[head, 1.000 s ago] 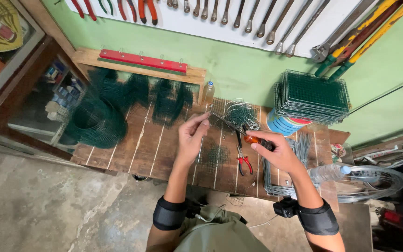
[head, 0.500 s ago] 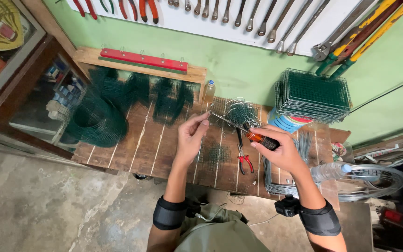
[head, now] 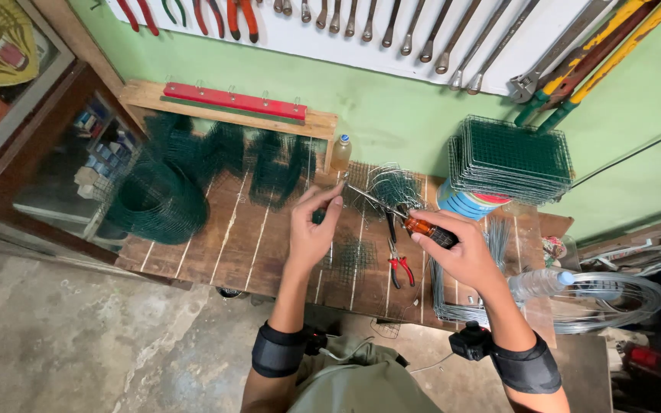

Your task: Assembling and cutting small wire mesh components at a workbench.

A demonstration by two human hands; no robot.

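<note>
Green wire mesh is everywhere we look on this wooden worktop (head: 216, 252). Our left hand (head: 311, 229) is raised over the planks, its fingers (head: 329, 200) pinched together on a small piece of green wire mesh (head: 320, 216), of which only a dark bit shows between them. Our right hand (head: 460, 248) is clenched around the orange handle of a screwdriver (head: 422, 227), whose thin metal shaft runs up and left until its tip meets the left fingertips. So the held piece sits above the middle of the worktop, between our two hands, just in front of a bundle of cut wire (head: 395, 187).

Below the screwdriver, red-handled pliers (head: 398, 256) lie flat on the wood, beside a small square of mesh (head: 355, 256). To the left a roll of green mesh (head: 154, 203) rests on its side, with bent mesh pieces (head: 269, 164) standing behind it near a small plastic bottle (head: 340, 151). At the right a stack of mesh panels (head: 510, 157) sits on a blue and red drum (head: 464, 203). A clear water bottle (head: 541, 284) lies near our right wrist, next to a coil of wire (head: 613, 302). Wrenches and pliers hang on the wall board (head: 422, 38) above.
</note>
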